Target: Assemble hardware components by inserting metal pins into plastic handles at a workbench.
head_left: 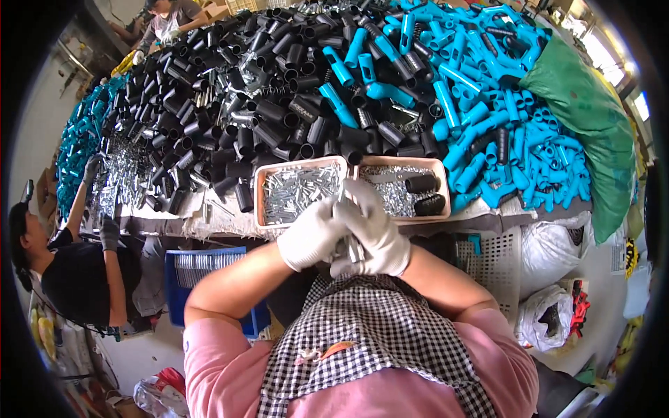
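Observation:
My left hand (311, 235) and my right hand (380, 233), both in white work gloves, meet at chest height just in front of two trays. Several small silvery metal pins (355, 249) show in the curled fingers of my right hand. The fingers of my left hand are pinched together against the right ones; what they grip is hidden. Behind my left hand is a pale tray (259, 202) holding loose metal pins. A second tray (444, 182), behind my right hand, holds small metal parts and two black grip-like pieces (428, 204).
Black tubes (272, 111) heap across the table, with turquoise plastic housings (481, 125) on the right beside a green sack (589, 125). A blue crate (178, 279) stands below at left. One co-worker (83, 279) works at left, another (171, 21) at the far side.

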`<state>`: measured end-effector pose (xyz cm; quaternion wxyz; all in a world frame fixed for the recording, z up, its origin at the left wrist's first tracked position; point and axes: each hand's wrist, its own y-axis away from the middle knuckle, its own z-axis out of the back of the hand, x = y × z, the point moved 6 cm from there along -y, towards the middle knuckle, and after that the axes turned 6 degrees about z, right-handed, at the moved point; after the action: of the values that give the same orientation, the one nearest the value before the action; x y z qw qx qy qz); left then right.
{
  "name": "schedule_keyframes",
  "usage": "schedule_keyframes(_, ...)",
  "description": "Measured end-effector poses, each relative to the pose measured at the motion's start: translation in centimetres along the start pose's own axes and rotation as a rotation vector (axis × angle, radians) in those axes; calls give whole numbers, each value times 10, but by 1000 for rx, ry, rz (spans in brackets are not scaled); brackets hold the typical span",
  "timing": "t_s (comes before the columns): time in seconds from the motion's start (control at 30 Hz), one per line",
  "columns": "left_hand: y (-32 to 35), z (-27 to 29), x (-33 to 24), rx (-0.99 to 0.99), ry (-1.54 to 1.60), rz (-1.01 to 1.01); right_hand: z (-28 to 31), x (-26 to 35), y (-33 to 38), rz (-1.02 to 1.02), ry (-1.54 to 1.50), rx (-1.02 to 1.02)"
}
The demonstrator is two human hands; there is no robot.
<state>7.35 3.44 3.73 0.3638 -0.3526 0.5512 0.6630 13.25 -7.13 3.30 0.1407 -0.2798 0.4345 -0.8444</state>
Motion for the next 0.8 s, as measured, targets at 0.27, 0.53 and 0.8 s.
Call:
schedule_keyframes(0.27,21,-41,34,-350,-610,-392,-51,16,96,-997,-753,148)
schedule_keyframes(0.53,24,-24,42,-421,478,-533,-29,18,97,-937,-362,271)
schedule_keyframes(0.8,11,-24,16,9,-447,-791,-15,18,82,-675,-544,224)
